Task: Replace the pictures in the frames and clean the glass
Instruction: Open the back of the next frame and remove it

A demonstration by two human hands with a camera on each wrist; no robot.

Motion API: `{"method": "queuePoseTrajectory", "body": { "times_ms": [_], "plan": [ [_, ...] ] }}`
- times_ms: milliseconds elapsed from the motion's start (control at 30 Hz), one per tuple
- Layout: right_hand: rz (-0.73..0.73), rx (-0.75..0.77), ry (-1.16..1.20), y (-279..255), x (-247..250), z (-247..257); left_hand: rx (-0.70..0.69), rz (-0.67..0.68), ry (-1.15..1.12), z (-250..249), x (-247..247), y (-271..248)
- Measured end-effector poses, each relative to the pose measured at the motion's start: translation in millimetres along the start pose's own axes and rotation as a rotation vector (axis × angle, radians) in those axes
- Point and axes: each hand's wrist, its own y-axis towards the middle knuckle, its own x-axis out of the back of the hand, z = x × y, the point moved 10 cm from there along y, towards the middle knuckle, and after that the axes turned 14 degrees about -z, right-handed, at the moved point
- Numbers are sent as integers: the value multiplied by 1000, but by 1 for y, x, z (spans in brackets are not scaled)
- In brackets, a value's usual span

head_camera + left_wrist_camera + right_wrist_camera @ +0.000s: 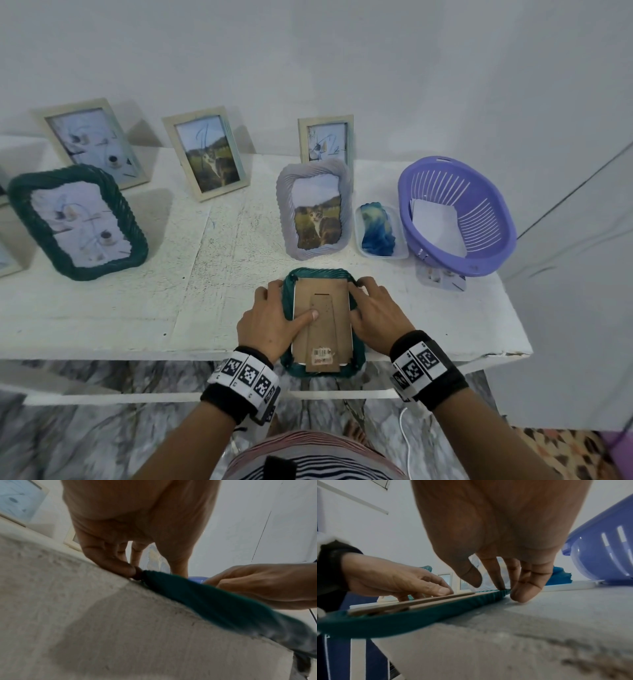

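Observation:
A green wavy-rimmed frame [322, 371] lies face down at the table's front edge, its near end overhanging. Its brown backing board [325, 329] with a flat stand and a barcode sticker faces up. My left hand [272, 317] straddles the left rim, with the thumb pressing on the board and the curled fingers [118, 566] against the rim's outer edge. My right hand [376, 315] rests along the right rim, with its fingertips [500, 586] touching the rim's far corner and the table. The rim [402, 620] lies flat on the table. The glass and picture are hidden underneath.
A grey frame with a cat photo [315, 209] stands just behind. Further right are a container holding a blue cloth [378, 226] and a purple basket [479, 246] with white papers. Another green frame [77, 222] and three cream frames [209, 154] stand left and back.

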Motion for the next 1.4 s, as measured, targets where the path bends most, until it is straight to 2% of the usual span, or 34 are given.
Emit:
{"method": "queuePoseTrajectory", "body": {
  "times_ms": [67, 167, 267, 467, 633, 733, 800, 867, 1000, 1133, 1233, 1400],
  "plan": [
    [-7, -48, 24, -4, -2, 0, -16, 5, -1, 0, -1, 2],
    [9, -18, -36, -9, -8, 6, -78, 48, 29, -5, -3, 4],
    [-4, 3, -100, -10, -11, 9, -160, 85, 157, -12, -5, 3],
    [-11, -10, -94, -8, -11, 11, -286, 9, 300, -27, -3, -5],
    [-12, -12, -58, -8, -9, 12, -330, -3, 314, -19, -4, -6],
    [-8, -18, -38, -12, -8, 10, -357, -70, 214, -17, 1, -8],
    [-43, -15, 11, -17, -4, 7, -341, -67, 159, -11, 1, -11],
    [-109, 25, 127, -25, 0, 6, -302, -25, 123, -3, -3, -13],
    [-86, 201, 261, -47, 3, 8, -266, -12, 76, 1, -5, -16],
    [-14, 328, 238, -62, 2, 8, -251, -13, 83, 3, -7, -16],
    [38, 348, 183, -65, -2, 9, -263, -14, 90, 3, -8, -15],
    [23, 394, 101, -60, -3, 12, -271, -18, 105, 4, -9, -16]
  ]
}}
